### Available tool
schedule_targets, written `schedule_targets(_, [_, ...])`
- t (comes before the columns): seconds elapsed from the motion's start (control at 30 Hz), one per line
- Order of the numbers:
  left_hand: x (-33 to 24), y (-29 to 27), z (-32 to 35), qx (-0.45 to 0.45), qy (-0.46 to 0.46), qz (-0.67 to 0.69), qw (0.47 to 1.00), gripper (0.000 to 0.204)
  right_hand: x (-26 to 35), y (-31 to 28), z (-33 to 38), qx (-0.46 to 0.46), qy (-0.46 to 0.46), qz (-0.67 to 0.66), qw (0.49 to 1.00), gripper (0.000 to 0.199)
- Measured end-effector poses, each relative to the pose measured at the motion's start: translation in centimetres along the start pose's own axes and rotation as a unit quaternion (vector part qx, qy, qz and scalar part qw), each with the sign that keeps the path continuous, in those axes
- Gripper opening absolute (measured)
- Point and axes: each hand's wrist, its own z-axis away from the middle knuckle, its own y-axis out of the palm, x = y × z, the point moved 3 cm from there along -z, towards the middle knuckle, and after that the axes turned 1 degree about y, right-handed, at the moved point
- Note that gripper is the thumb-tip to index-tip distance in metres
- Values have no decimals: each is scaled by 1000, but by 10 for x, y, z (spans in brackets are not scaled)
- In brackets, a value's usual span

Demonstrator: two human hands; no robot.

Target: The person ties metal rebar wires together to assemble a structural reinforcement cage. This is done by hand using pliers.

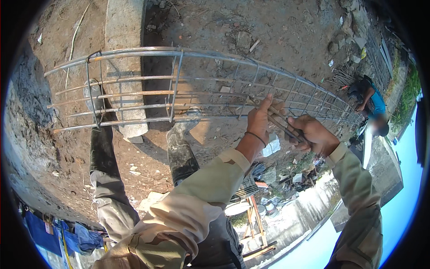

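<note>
A long cage of steel reinforcing bars (pixel 134 93) with square stirrups runs across in front of me, from the left into the far right. My left hand (pixel 260 120) is closed round a pair of metal pincers (pixel 281 123), near their head. The head lies against the cage's lower bars. My right hand (pixel 311 134) is wrapped round the ends of the pincers' handles. Any tie wire at the jaws is too small to make out.
A concrete beam (pixel 124 27) lies under the cage's left end. My boots (pixel 181 143) stand beside the cage on bare dirt. Another person (pixel 375 103) in a blue-green top crouches at the cage's far end. Rubble (pixel 286 172) and a wooden frame (pixel 255 219) lie to the lower right.
</note>
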Motion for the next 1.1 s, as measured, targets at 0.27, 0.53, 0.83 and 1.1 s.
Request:
schedule_targets(0.27, [18, 11, -21, 52, 16, 139, 989, 33, 8, 18, 16, -203, -230, 377, 874, 33])
schedule_targets(0.53, [16, 16, -40, -14, -19, 199, 980, 36, 15, 9, 7, -315, -325, 611, 649, 31])
schedule_targets(0.83, [23, -6, -26, 23, -20, 176, 984, 38, -5, 8, -4, 4, 87, -33, 996, 46])
schedule_targets(1.1, [19, 14, -23, -31, -7, 216, 976, 40, -8, 29, 24, -376, -343, 606, 611, 30])
